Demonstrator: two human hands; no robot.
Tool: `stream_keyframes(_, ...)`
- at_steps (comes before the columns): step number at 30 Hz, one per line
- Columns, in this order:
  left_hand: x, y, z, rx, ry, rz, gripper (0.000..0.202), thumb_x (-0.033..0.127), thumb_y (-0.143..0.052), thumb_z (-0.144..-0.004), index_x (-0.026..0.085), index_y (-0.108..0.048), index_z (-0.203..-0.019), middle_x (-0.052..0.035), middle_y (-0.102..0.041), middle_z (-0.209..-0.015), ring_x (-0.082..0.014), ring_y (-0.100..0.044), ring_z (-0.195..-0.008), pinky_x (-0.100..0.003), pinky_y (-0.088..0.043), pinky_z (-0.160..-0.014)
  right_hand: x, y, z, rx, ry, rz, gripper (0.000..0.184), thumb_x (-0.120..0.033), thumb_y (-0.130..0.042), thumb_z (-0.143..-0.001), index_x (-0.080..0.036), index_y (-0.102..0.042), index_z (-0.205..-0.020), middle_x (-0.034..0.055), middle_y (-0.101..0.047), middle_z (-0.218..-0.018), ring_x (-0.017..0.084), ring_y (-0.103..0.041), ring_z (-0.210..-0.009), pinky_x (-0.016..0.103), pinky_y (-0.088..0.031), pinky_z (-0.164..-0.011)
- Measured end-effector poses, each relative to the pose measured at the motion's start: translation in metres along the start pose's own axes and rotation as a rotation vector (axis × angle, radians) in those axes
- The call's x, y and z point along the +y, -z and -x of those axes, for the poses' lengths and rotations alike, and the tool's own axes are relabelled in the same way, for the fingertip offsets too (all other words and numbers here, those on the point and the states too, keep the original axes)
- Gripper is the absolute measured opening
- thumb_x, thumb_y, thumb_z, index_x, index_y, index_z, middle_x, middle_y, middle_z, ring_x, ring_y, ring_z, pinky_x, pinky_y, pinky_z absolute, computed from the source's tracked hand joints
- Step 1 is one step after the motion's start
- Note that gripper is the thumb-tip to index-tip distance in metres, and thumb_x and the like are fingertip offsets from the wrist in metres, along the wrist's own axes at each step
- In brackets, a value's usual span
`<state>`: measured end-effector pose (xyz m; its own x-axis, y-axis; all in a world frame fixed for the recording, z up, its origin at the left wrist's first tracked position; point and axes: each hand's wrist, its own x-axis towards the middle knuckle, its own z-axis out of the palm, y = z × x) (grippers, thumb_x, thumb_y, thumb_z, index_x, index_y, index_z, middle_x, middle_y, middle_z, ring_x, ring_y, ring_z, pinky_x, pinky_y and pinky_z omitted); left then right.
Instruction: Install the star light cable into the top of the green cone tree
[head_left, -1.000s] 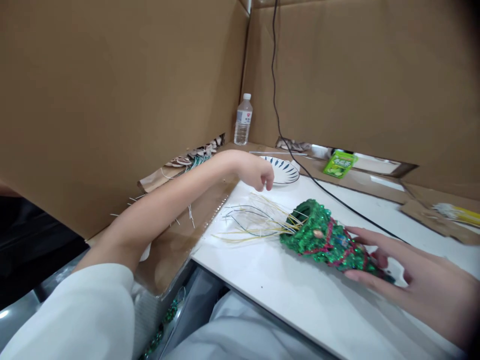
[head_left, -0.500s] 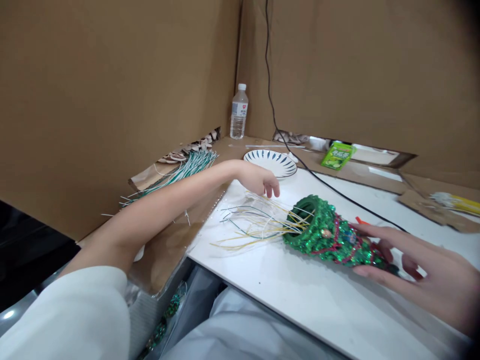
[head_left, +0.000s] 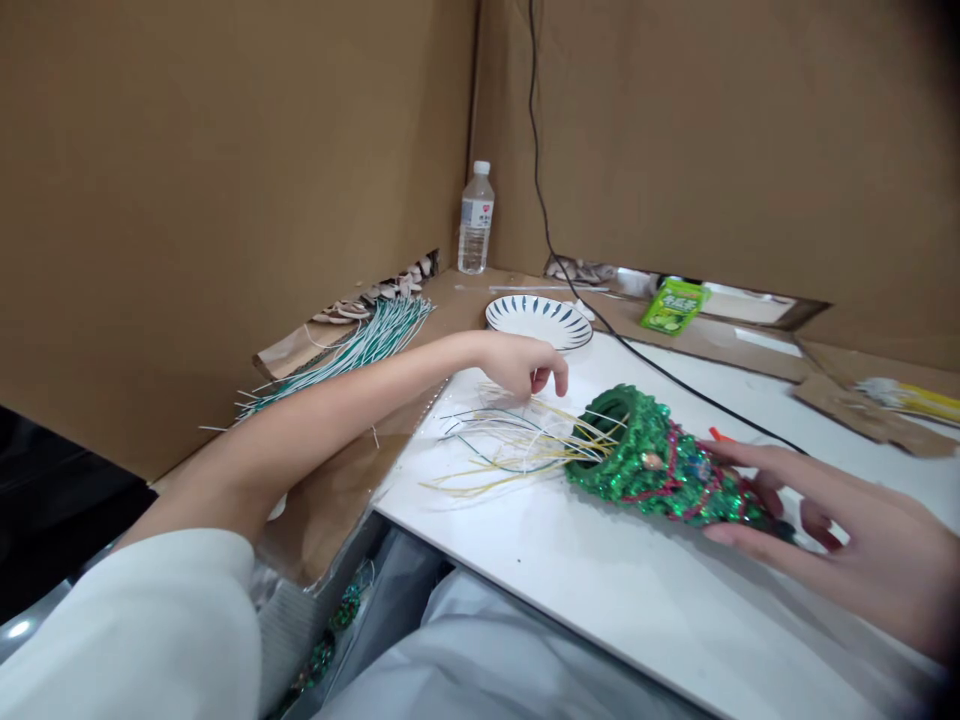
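My right hand (head_left: 847,540) is steadying the green tree (head_left: 652,465) on its side on the worktop (head_left: 570,580), fingers wrapping its narrow end. My left hand (head_left: 521,365) is hovering by the wires (head_left: 544,462) trailing from its mouth, fingers curling; I cannot tell if they are pinching any. Sorting wires seems to call for lowering those fingers. Behind, the plate (head_left: 540,322) and cord (head_left: 660,374) are seemingly blocking nothing.

Holding a green tree (head_left: 651,465) sideways with the right hand (head_left: 851,535); hovering with the left hand (head_left: 517,364) near thin wires (head_left: 556,454).
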<state>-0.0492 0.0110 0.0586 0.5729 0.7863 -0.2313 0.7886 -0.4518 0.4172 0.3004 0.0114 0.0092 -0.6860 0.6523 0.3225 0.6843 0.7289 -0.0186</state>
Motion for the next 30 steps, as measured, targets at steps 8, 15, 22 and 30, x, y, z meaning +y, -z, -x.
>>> stream_keyframes(8,-0.008,0.001,-0.001,-0.057,-0.025,0.178,0.058,0.005,-0.054,-0.057,0.011,-0.058,-0.115,-0.0072,-0.068,-0.092,-0.0177,-0.063,-0.079,-0.029,-0.048,-0.072,0.0,-0.002,0.0,0.014,0.01,-0.002,0.07,-0.072,-0.053,-0.073,-0.041,-0.042,-0.135,-0.0013,-0.063,-0.096,0.009,-0.039,-0.046,0.024,-0.044,-0.043)
stream_keyframes(15,-0.009,0.008,0.004,-0.019,-0.07,0.288,0.05,0.01,-0.061,-0.063,0.01,-0.058,-0.112,-0.0051,-0.069,-0.083,-0.0166,-0.064,-0.079,-0.03,-0.049,-0.073,-0.001,0.0,0.0,0.002,0.004,0.001,0.07,-0.07,-0.053,-0.074,-0.041,-0.042,-0.136,-0.0015,-0.063,-0.092,0.009,-0.039,-0.047,0.024,-0.043,-0.043)
stream_keyframes(22,-0.001,0.022,0.017,0.005,-0.055,0.335,0.055,0.01,-0.062,-0.063,0.01,-0.057,-0.117,-0.0098,-0.068,-0.096,-0.0203,-0.065,-0.086,-0.037,-0.05,-0.08,-0.002,-0.001,0.0,0.009,-0.001,0.002,0.069,-0.071,-0.053,-0.074,-0.041,-0.043,-0.135,-0.0015,-0.063,-0.089,0.009,-0.041,-0.048,0.024,-0.044,-0.044)
stream_keyframes(30,0.009,0.027,0.024,-0.093,0.01,0.3,0.064,0.02,-0.065,-0.064,0.014,-0.053,-0.126,-0.0104,-0.066,-0.108,-0.0211,-0.063,-0.089,-0.036,-0.05,-0.079,0.0,-0.001,-0.001,0.006,0.015,0.009,0.07,-0.071,-0.053,-0.074,-0.04,-0.042,-0.136,-0.0018,-0.061,-0.085,0.008,-0.039,-0.047,0.021,-0.043,-0.043)
